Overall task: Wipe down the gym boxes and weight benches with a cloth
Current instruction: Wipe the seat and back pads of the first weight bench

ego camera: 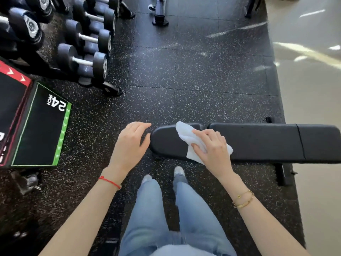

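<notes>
A black padded weight bench [258, 141] lies across the view from the centre to the right edge. My right hand [212, 146] holds a white cloth [186, 135] with curled fingers against the bench's left pad. My left hand [131, 143] hovers just off the bench's left end, fingers relaxed and holding nothing. At the left stands a black gym box [38, 132] with a green edge and the number 24, next to a second box [11, 100] edged in red.
A rack of dumbbells [86, 45] fills the upper left. Another bench's foot [160, 13] stands at the top centre. Speckled black rubber flooring [193, 76] stretches ahead. Shiny beige floor [313, 89] runs along the right. My legs in jeans are below.
</notes>
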The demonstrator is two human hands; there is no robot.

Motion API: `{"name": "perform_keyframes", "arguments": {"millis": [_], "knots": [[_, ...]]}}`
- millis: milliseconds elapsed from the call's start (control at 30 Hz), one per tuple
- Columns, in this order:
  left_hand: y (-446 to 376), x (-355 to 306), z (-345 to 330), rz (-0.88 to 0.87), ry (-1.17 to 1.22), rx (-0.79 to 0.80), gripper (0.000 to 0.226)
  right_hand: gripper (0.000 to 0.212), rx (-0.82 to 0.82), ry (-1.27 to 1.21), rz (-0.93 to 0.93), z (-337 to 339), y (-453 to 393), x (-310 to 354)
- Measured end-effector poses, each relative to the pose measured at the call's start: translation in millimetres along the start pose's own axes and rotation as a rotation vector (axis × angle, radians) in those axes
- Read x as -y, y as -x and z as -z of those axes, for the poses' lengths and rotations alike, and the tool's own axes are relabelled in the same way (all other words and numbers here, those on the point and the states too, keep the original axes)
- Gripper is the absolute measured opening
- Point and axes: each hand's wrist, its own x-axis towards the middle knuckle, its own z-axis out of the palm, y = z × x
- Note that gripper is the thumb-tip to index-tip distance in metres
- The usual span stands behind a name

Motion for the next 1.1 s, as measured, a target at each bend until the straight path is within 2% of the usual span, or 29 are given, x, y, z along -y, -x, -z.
{"name": "perform_keyframes", "arguments": {"millis": [233, 467, 733, 933, 1100], "knots": [[-33.2, 34.8, -92.2, 0.041, -0.057, -0.017, 0.035, 0.034, 0.007, 0.031, 0.076, -79.0, -38.1, -71.5], [-57.8, 105.2, -215.8, -0.010, -0.103, -0.017, 0.034, 0.031, 0.002, 0.085, 0.187, -216.5, -65.3, -114.1], [-48.5, 187.6, -353.2, -0.056, -0.144, -0.064, 0.035, 0.031, 0.122, 0.128, 0.330, -367.8, -22.8, -147.7], [-45.0, 223.6, -392.9, -0.108, -0.157, -0.181, 0.037, 0.051, 0.036, 0.231, 0.370, -401.1, -0.8, -164.6], [-51.7, 224.8, -402.6, -0.093, -0.112, -0.215, 0.038, 0.059, 0.103, 0.252, 0.175, -401.9, -36.9, -176.3]]}}
